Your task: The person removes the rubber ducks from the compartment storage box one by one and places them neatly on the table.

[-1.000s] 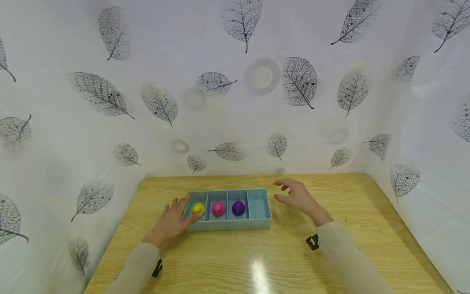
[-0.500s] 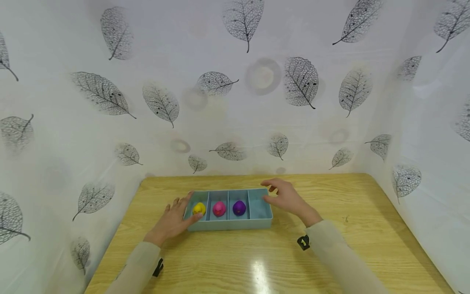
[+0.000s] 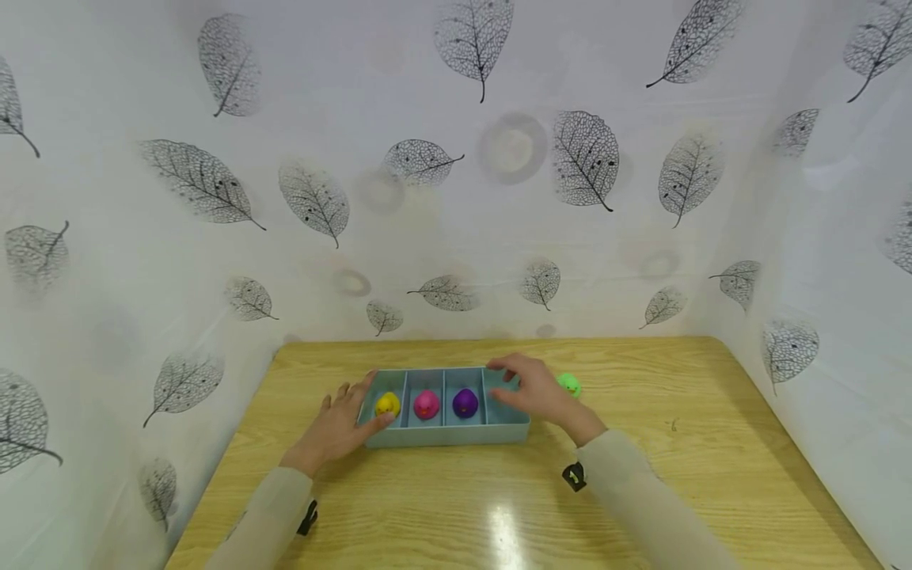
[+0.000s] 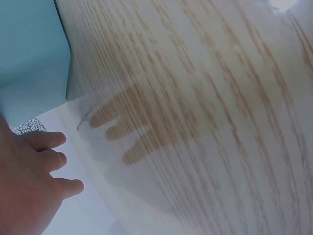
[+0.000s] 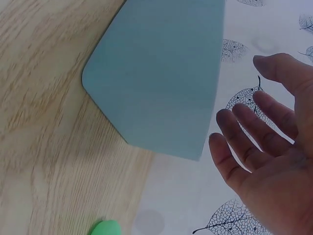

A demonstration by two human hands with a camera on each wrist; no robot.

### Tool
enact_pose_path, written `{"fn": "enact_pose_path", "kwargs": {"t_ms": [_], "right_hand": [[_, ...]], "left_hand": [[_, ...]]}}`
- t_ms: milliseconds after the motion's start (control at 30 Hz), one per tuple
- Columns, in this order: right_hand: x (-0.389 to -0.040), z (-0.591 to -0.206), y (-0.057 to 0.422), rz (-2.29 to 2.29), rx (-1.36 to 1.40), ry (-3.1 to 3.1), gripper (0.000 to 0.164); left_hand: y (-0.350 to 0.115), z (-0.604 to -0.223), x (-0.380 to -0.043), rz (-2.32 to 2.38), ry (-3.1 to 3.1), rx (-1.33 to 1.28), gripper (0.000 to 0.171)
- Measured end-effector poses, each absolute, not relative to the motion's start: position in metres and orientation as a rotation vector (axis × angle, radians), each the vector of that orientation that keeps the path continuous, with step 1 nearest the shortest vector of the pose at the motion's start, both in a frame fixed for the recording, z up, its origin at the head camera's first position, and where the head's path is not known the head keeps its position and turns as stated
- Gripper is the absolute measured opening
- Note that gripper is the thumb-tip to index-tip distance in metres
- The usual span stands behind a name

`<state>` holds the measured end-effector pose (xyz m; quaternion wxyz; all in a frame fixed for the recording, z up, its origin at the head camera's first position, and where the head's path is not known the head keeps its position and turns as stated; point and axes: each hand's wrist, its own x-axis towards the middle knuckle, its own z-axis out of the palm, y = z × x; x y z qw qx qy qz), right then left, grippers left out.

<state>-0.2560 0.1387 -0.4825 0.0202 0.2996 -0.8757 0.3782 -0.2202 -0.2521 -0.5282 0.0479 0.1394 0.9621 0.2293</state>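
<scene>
A pale blue tray with dividers stands on the table. Its compartments hold a yellow toy duck, a pink toy duck and a purple toy duck. My left hand is spread at the tray's left end, its thumb over the front rim near the yellow duck. Over the rightmost compartment hovers my right hand, thumb and fingers apart, nothing between them. A green toy duck lies on the table just right of that hand. The right wrist view shows empty fingers beside the tray wall.
The wooden table carries the tray near its back edge. A white sheet printed with leaves hangs behind it and along both sides. Black wrist straps show at the sleeves.
My right hand has moved left from beside the tray to above its rightmost compartment. The green duck, mostly hidden earlier, now shows behind it. My left hand has stayed in place.
</scene>
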Motion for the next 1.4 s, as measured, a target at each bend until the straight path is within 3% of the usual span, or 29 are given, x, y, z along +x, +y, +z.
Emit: {"fn": "enact_pose_path", "kwargs": {"t_ms": [767, 1400], "right_hand": [[-0.255, -0.488, 0.115, 1.267, 0.988, -2.8, 0.049], [-0.256, -0.495, 0.102, 1.093, 0.965, -2.91, 0.049]], "left_hand": [[-0.251, -0.529, -0.22, 0.727, 2.922, 0.423, 0.091], [-0.25, -0.527, -0.219, 0.733, 2.91, 0.399, 0.091]]}}
